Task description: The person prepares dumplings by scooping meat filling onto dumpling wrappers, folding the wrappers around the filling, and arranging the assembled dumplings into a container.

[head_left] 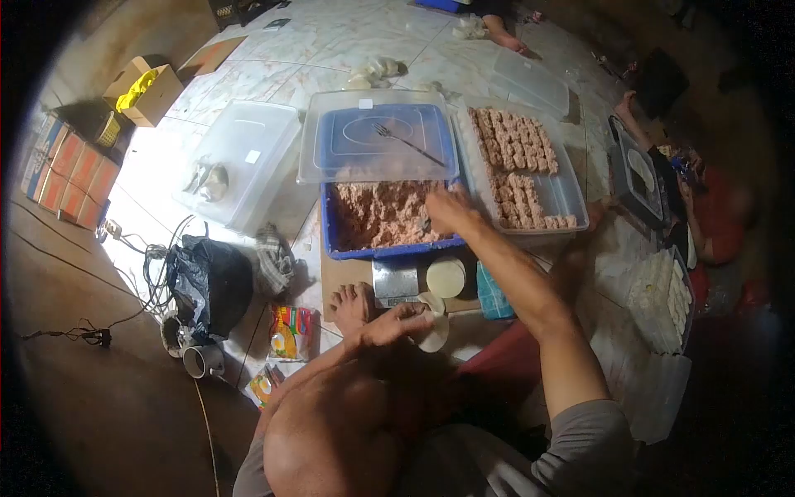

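My right hand (447, 210) is closed over the right side of a blue tub (327, 228). It grips a small metal utensil (426, 224) whose end dips into pinkish minced filling (373, 207). Near my knee, my left hand (396, 325) pinches a thin round dough wrapper (434, 334). A stack of pale round wrappers (446, 277) sits between the tub and my left hand, beside a metallic flat packet or tin (395, 280). Covering the tub's far half is a clear lid (310, 170), with a fork (406, 142) lying on it.
On the right, a clear container (571, 224) holds rows of shaped pieces. Another lid (248, 182) lies left. A black bag (207, 277), a mug (203, 361) and noodle packets (291, 333) are at my left. Another person's arm (700, 224) shows at far right.
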Action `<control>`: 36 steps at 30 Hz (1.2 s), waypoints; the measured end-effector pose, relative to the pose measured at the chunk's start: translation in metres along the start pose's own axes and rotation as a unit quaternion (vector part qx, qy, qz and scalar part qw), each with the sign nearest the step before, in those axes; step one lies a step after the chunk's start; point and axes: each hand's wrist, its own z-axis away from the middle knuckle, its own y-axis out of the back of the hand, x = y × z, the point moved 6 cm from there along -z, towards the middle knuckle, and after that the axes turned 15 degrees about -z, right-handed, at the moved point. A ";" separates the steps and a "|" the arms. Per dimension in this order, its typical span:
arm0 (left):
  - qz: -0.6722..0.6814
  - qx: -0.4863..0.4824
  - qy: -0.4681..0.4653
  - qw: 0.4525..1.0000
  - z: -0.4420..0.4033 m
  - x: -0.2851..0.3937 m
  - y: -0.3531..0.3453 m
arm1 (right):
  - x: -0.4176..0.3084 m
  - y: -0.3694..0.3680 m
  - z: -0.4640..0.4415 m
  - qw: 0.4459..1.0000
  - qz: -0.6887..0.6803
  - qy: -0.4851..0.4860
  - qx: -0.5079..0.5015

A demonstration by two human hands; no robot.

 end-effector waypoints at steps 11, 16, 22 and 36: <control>-0.012 0.004 -0.025 1.000 -0.007 -0.031 0.006 | -0.037 0.042 0.004 0.994 -0.066 -0.045 0.068; -0.078 -0.019 0.051 0.995 0.016 0.027 0.006 | -0.076 0.037 -0.003 0.972 -0.216 0.093 0.029; -0.224 0.050 0.013 0.973 0.012 0.020 0.019 | -0.071 0.016 -0.010 0.996 -0.092 0.021 0.005; 0.444 0.119 -0.150 0.875 -0.003 0.081 0.091 | -0.058 0.062 0.133 0.793 -0.434 0.119 0.411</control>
